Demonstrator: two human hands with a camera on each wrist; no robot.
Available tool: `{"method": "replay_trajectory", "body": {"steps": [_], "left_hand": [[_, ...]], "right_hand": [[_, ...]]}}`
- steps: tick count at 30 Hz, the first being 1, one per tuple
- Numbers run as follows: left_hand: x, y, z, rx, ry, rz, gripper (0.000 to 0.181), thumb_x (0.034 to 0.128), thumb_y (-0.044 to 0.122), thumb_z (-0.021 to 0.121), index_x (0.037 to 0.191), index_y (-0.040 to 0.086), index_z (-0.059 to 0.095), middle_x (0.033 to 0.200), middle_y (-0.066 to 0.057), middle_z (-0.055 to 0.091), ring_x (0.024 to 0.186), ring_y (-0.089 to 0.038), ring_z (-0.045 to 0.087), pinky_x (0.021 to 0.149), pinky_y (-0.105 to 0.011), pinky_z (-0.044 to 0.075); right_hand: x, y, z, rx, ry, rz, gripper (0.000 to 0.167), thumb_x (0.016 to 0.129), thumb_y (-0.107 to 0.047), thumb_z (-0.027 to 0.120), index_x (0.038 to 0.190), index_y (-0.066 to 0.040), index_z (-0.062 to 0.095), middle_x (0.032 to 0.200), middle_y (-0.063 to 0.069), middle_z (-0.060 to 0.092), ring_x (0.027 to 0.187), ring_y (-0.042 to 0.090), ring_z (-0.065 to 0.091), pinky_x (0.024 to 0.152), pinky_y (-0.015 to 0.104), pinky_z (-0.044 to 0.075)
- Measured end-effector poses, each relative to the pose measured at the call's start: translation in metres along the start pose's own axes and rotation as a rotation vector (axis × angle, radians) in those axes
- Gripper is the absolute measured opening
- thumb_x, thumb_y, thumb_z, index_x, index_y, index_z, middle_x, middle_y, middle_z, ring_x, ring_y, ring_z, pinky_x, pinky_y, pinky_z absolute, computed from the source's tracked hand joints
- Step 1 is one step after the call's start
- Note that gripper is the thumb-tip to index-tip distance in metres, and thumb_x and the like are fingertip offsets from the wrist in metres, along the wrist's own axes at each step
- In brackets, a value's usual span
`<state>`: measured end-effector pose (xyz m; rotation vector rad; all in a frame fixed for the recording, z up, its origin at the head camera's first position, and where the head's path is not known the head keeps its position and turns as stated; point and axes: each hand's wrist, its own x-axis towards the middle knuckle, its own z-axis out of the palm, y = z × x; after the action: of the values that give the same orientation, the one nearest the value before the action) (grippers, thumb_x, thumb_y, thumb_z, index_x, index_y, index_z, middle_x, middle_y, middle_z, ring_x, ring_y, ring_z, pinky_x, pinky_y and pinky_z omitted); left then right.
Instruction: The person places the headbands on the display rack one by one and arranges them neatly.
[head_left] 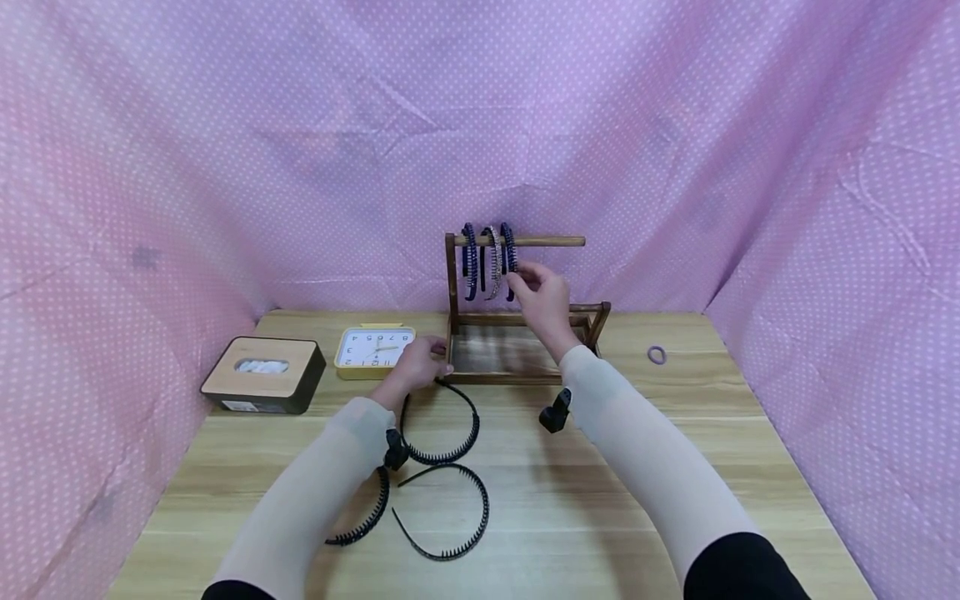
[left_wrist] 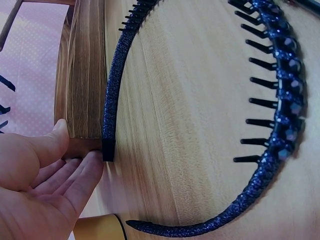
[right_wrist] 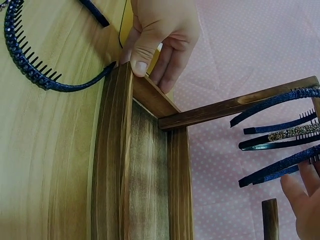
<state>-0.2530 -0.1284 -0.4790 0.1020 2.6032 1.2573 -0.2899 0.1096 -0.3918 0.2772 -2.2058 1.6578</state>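
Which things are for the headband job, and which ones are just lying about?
Seem part of the job:
wooden rack
three hanging headbands
three loose headbands in front of the rack

Seem to be just lying about:
tissue box
clock
small purple ring

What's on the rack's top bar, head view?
Left to right: a dark blue headband, a paler glittery headband, a second dark blue headband. The stretches of bar beneath them are covered; the right hand hides part of that last one.
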Motion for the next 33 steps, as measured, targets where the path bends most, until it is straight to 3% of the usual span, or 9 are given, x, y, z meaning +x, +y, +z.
{"method": "replay_trajectory", "body": {"steps": [10,14,19,27,30,33], "left_hand": [[0.003,-0.001,0.000,-0.002,0.009,0.006,0.056,0.0948,0.007,0.073,0.147,0.000,0.051,0.140,-0.018,0.061,0.123,-0.033,0.060,0.089,-0.037,0.059],[0.004,-0.001,0.001,0.003,0.010,0.009,0.055,0.0945,0.007,0.073,0.146,0.000,0.052,0.139,-0.018,0.061,0.124,-0.033,0.060,0.092,-0.037,0.058],[0.004,0.000,0.001,-0.002,0.014,0.006,0.055,0.0944,0.006,0.073,0.145,0.000,0.053,0.139,-0.018,0.061,0.123,-0.033,0.061,0.092,-0.039,0.058],[0.004,-0.001,0.000,0.012,0.013,0.004,0.054,0.0945,0.007,0.073,0.144,0.000,0.053,0.139,-0.018,0.061,0.125,-0.033,0.059,0.097,-0.041,0.056],[0.003,-0.001,0.000,0.014,0.019,0.007,0.054,0.0942,0.007,0.073,0.144,-0.001,0.053,0.139,-0.018,0.061,0.125,-0.034,0.059,0.099,-0.042,0.055],[0.002,0.000,0.001,0.016,0.017,0.009,0.055,0.0942,0.007,0.073,0.144,-0.001,0.053,0.139,-0.018,0.061,0.127,-0.035,0.058,0.102,-0.044,0.054]], "right_hand": [[-0.003,-0.006,-0.012,0.003,-0.031,0.035,0.041,0.097,-0.022,0.074,0.132,-0.003,0.066,0.122,0.013,0.073,0.110,0.024,0.070,0.094,0.034,0.059],[-0.005,-0.008,-0.033,-0.039,-0.045,0.006,0.038,0.096,-0.023,0.074,0.130,-0.006,0.068,0.124,0.013,0.072,0.112,0.024,0.070,0.097,0.034,0.058],[-0.009,-0.005,-0.073,-0.086,-0.046,-0.049,0.032,0.094,-0.020,0.077,0.122,-0.004,0.073,0.121,0.014,0.074,0.106,0.024,0.073,0.090,0.022,0.059],[-0.029,0.025,-0.138,-0.246,-0.061,-0.038,0.031,0.095,-0.022,0.076,0.119,-0.002,0.075,0.116,0.019,0.075,0.090,-0.009,0.065,0.081,0.007,0.052],[-0.041,0.044,-0.152,-0.302,-0.086,0.000,0.034,0.095,-0.024,0.076,0.120,-0.001,0.074,0.115,0.018,0.075,0.092,-0.003,0.065,0.079,0.006,0.052],[-0.053,0.064,-0.160,-0.358,-0.124,0.038,0.033,0.095,-0.023,0.076,0.120,-0.001,0.074,0.115,0.017,0.075,0.097,0.015,0.070,0.076,0.005,0.052]]}}
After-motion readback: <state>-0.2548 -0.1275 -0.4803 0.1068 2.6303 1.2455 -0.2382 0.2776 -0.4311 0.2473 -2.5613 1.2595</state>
